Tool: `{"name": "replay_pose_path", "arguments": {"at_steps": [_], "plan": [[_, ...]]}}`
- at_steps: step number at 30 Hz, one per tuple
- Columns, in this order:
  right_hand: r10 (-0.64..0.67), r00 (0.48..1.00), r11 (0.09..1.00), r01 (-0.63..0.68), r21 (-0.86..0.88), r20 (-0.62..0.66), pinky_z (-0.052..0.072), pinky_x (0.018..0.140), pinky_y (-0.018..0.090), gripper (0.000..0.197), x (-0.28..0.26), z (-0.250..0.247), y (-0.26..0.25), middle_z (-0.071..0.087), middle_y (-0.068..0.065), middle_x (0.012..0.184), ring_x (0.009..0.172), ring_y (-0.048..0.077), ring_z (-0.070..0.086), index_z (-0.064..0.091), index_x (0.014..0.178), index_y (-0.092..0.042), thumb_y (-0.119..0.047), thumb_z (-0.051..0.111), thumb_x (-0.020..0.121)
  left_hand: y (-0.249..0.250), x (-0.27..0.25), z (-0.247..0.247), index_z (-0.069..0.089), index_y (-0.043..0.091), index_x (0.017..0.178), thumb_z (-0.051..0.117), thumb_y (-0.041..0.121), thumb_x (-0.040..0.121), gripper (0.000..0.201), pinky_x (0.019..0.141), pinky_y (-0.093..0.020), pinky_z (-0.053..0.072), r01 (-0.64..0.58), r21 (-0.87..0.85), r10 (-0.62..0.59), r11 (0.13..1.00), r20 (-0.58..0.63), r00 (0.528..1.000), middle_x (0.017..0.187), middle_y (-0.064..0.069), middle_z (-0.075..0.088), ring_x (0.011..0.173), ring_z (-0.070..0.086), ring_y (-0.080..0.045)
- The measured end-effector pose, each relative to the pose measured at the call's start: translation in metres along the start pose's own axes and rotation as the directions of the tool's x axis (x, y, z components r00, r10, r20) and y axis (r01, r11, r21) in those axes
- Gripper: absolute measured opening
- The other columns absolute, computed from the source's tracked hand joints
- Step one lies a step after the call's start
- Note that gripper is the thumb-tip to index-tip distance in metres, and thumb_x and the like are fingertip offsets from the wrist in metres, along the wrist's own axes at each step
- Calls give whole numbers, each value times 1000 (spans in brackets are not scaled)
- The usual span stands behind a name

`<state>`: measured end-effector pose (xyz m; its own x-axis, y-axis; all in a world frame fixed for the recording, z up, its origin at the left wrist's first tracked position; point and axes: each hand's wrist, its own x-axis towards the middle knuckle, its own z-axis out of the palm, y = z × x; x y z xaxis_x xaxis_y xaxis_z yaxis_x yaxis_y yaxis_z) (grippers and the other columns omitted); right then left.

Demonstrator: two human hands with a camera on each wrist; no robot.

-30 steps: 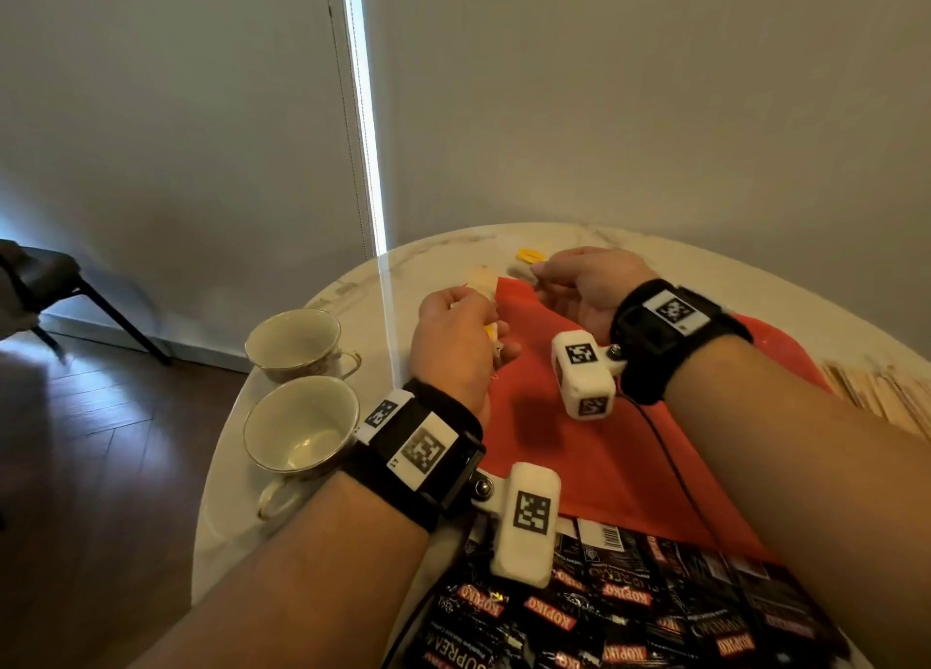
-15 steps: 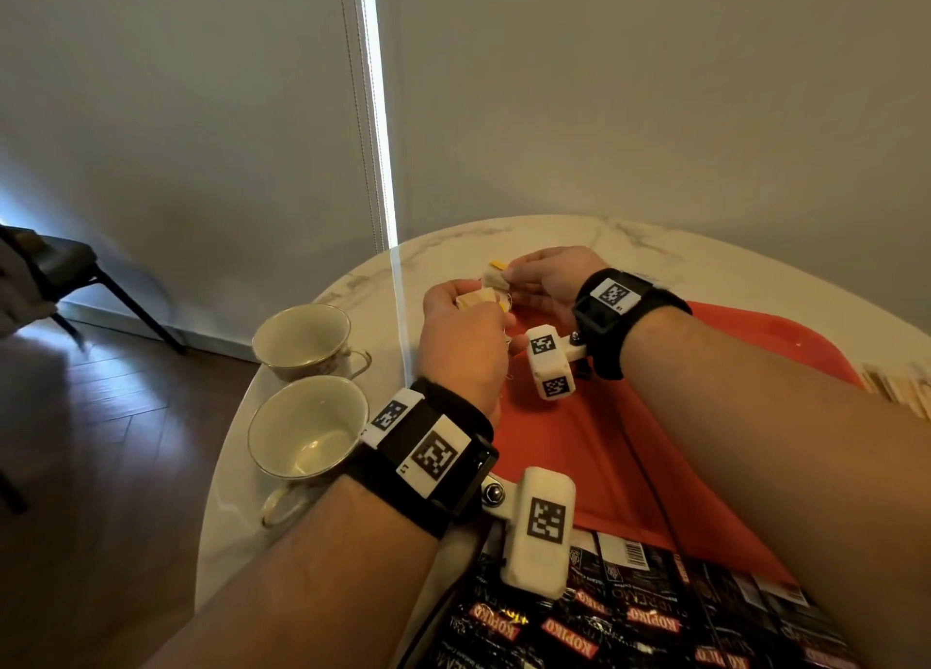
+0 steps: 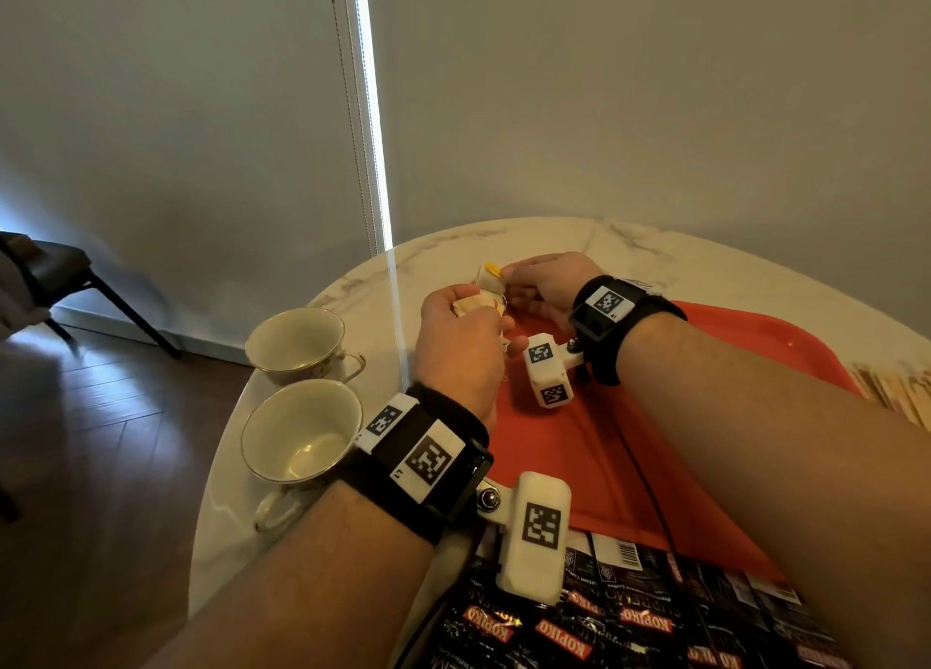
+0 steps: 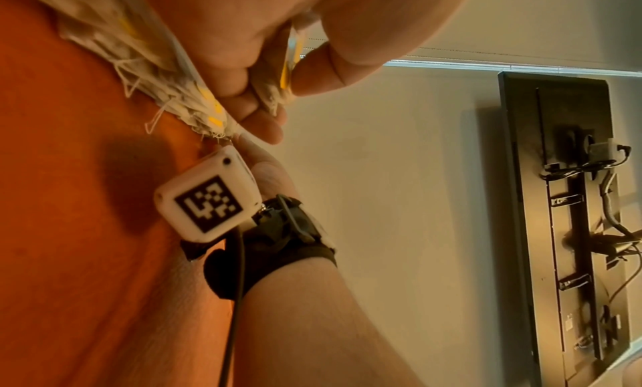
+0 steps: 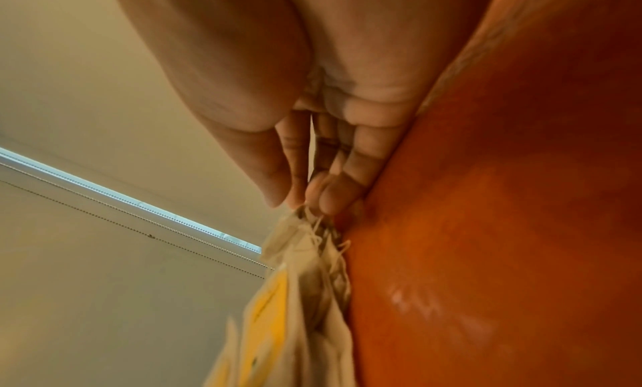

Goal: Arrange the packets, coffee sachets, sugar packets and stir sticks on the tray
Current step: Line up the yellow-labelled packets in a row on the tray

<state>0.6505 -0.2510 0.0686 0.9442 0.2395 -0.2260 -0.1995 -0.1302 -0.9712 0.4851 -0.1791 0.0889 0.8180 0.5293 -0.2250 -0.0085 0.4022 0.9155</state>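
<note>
Papery packets point(image 3: 487, 285) between both hands point(image 3: 504, 311)

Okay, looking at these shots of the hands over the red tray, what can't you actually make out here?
- Tea bags: head view, fingers of left hand and right hand hide most; count unclear.
- Yellow tags: right wrist view, blurred, print unreadable.
- Stir sticks: head view, cut by right edge and forearm.
- Coffee sachets: head view, cut by bottom edge.

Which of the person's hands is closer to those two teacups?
Left. The left hand is just right of the teacups, holding tea bags; the right hand is farther right, over the red tray.
</note>
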Motion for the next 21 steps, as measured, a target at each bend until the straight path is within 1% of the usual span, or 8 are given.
{"name": "replay_pose_path", "arguments": {"at_steps": [1, 3, 7, 10, 14, 17, 19, 21], "plan": [[5, 1000, 1000, -5, 11, -5, 58, 71, 28, 15, 0, 0, 0, 71, 13, 81, 56, 12, 64, 72, 106, 2, -4, 72, 92, 0, 0, 0, 59, 19, 121, 44, -8, 94, 40, 68, -33, 59, -1, -15, 1, 1000, 5, 1000, 96, -13, 69, 78, 69, -26], [21, 1000, 999, -21, 35, 1, 57, 68, 27, 16, -2, -2, -1, 70, 12, 85, 65, 14, 64, 71, 110, -1, -7, 67, 96, 0, 0, 1, 58, 17, 124, 42, -10, 95, 43, 67, -32, 61, 1, -51, 0, 999, 17, 1000, 102, -16, 68, 81, 69, -25], [8, 1000, 1000, -8, 12, -16, 56, 64, 27, 16, -12, -14, -6, 71, 8, 95, 72, 15, 65, 69, 112, -9, -13, 64, 98, 1, -3, 2, 55, 13, 128, 39, -15, 96, 45, 84, -40, 64, 14, -129, -7, 991, 57, 998, 108, -15, 65, 85, 70, -22], [-112, 994, 989, 111, -98, -5, 51, 64, 29, 14, -30, -25, -14, 72, 4, 94, 70, 13, 63, 76, 106, -13, -16, 69, 94, 4, -5, 3, 51, 9, 135, 40, -15, 99, 44, 88, -39, 63, 49, -205, -31, 978, 92, 995, 119, -21, 65, 98, 73, -30], [-246, 953, 940, 279, -197, 178, 45, 65, 31, 7, -67, -30, -26, 73, 2, 90, 73, 12, 57, 81, 93, -22, -25, 76, 89, 4, -5, 3, 49, 11, 137, 52, -11, 100, 44, 94, -43, 61, 38, -240, -11, 970, 114, 993, 128, -24, 64, 111, 72, -36], [-302, 913, 883, 376, -281, 273, 42, 65, 30, 9, -90, -30, -32, 72, -2, 84, 74, 10, 55, 81, 94, -23, -28, 76, 90, 2, -8, 3, 49, 12, 137, 58, -9, 99, 44, 96, -43, 60, 20, -246, 16, 969, 142, 990, 120, -22, 68, 102, 73, -31], [-315, 907, 853, 400, -336, 281, 41, 59, 23, 11, -97, -30, -37, 68, -3, 79, 68, 4, 54, 80, 96, -19, -27, 75, 91, 2, -9, 2, 51, 13, 134, 60, -10, 98, 44, 94, -41, 61, -4, -216, 40, 976, 163, 986, 108, -17, 72, 99, 74, -30], [-320, 905, 830, 411, -377, 281, 41, 53, 15, 11, -101, -30, -41, 67, -3, 78, 59, -2, 53, 78, 96, -14, -23, 76, 89, 2, -9, 1, 51, 15, 134, 58, -18, 92, 54, 95, -43, 61, -22, -167, 52, 986, 180, 982, 102, -12, 71, 104, 74, -35]]}}
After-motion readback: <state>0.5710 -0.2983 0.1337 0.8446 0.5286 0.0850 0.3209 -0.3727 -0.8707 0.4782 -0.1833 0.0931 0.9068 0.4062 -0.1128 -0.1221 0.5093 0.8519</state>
